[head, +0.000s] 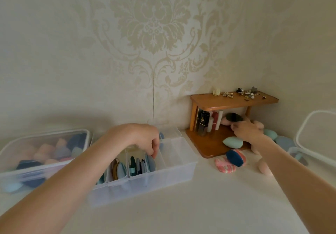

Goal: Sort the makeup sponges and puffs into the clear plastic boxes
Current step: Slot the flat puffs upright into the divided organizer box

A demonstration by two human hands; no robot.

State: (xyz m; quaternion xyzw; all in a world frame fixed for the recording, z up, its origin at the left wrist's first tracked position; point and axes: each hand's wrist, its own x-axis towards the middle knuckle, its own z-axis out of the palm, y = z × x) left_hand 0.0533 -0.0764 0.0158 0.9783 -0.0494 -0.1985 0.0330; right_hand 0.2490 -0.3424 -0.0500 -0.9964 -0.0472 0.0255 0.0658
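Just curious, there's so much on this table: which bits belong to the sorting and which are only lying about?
Job: divided box, sponge box, mint sponge, navy puff, pink puff.
Lying about: shelf, trinkets, bottles.

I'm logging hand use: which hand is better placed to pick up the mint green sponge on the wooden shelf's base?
Right. The right hand hovers just above the mint green sponge, while the left hand is over the divided box.

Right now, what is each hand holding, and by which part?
Left hand pinches a grey-blue puff by its top edge. Right hand reaches a dark puff; grip unclear.
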